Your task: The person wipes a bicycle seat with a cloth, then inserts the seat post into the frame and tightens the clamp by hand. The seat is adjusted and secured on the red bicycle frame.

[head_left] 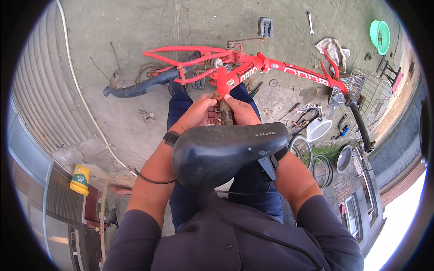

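A red bicycle frame (223,81) stretches across the ground before me, its seat tube pointing towards me. Out of that tube comes a rusty, dirt-stained seat post (227,114), topped by a black saddle (217,147) close to my body. My left hand (197,113) is closed at the left side of the post, fingers curled by the tube's collar. From the other side my right hand (244,113) grips the same joint, its thumb against the tube's end. The saddle lies between my forearms, and some right fingers are hidden behind the post.
A black mudguard (149,86) lies left of the frame, a crank with a pedal (266,27) beyond it. Rightward are a wrench (310,23), a rag (333,52), a green basin (379,37), a wire basket (373,95), scattered tools and a white bowl (318,129).
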The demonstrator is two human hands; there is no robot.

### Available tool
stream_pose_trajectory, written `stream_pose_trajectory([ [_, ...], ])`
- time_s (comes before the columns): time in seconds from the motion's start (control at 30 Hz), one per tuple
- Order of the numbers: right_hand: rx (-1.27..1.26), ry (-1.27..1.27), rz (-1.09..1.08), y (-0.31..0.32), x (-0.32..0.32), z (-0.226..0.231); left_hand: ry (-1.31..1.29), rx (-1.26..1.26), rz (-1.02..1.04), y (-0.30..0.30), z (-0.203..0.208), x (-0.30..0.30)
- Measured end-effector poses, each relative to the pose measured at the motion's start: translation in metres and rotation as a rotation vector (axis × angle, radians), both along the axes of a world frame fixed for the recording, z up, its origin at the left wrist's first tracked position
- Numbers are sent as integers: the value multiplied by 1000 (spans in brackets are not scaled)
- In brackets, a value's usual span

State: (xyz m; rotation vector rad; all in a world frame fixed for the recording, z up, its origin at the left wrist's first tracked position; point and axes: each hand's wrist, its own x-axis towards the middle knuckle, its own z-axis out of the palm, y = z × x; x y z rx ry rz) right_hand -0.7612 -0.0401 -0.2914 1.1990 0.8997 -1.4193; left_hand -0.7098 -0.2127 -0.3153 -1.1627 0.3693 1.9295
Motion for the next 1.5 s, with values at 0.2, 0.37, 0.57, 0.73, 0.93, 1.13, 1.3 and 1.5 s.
stream_pose_trajectory([
  [0.2, 11, -3, -13, -2, 4, -3, -35, 52, -45, 1, -6, -14],
  [0.37, 29, 48, 63, 0, 2, -3, -50, 76, 0, 2, -9, -15],
  [0.57, 49, 47, 101, 0, -1, 0, -62, 55, 14, 3, -14, -11],
  [0.73, 55, 67, 188, 0, -8, 2, -60, 98, 64, 1, -13, -4],
  [0.93, 70, 9, 183, -1, -13, 8, 13, 120, 136, 2, -1, 24],
  [1.13, 25, 9, 179, 3, -13, 5, 123, -50, -54, 8, -16, 40],
  [1.3, 51, 40, 214, 4, -10, 3, 170, -175, -22, 24, -26, 46],
  [1.5, 36, 40, 246, 3, -13, 5, 244, -317, -98, 35, -24, 51],
])
